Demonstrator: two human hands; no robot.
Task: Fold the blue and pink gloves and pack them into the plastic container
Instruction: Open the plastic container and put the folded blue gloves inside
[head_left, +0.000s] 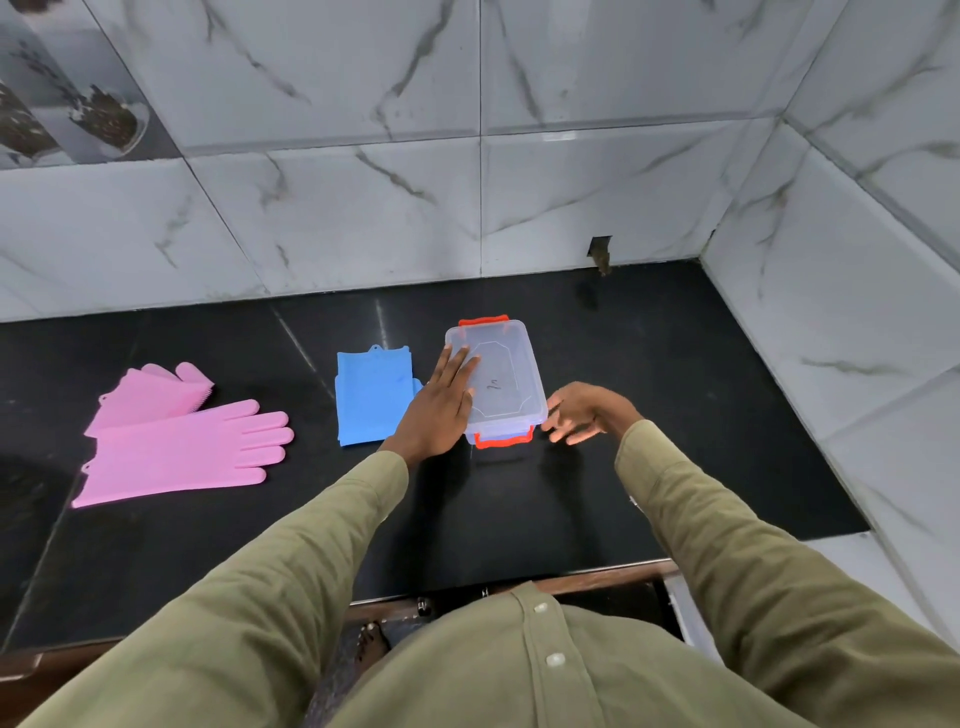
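A clear plastic container (506, 384) with its lid on and orange-red clips at both short ends sits on the black countertop. My left hand (439, 410) lies flat on the lid's left part, fingers straight. My right hand (584, 413) hovers just right of the container's near corner, fingers spread and holding nothing. The blue gloves (366, 397) lie folded into a flat rectangle right beside the container's left side, partly under my left hand. Two pink gloves (182, 447) lie unfolded at the left, one overlapping the other.
The black countertop (649, 467) ends at marble-tiled walls at the back and on the right. A small dark hole (600, 249) is in the back wall above the counter. The counter's front edge runs just before my body.
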